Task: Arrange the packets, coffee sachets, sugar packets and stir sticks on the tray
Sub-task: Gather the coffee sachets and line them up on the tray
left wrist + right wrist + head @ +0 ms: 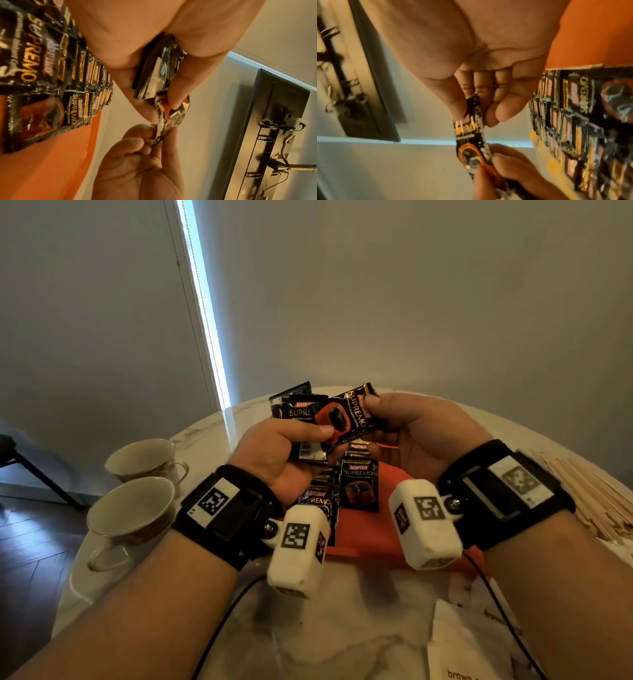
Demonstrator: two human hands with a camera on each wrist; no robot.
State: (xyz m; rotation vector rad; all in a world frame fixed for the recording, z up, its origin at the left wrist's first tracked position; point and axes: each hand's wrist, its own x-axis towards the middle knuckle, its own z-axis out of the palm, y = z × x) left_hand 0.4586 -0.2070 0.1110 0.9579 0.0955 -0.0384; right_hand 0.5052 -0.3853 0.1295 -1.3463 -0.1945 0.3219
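Paper packets (479,642) lie nearest, on this side of the orange tray (373,553), not yet arranged. Rows of coffee sachets (359,484) already lie overlapped on the tray. Above the tray the left hand (274,453) grips a small stack of sachets (301,412), while the right hand (411,433) pinches the top sachet (342,416). Stir sticks (596,498) wait right of the tray, cups (133,508) to its left.

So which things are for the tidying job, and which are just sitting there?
For the job:
coffee sachet pinched by left hand and right hand
sachets on orange tray
orange tray
stir sticks
brown sugar packets

Just sitting there:
two teacups
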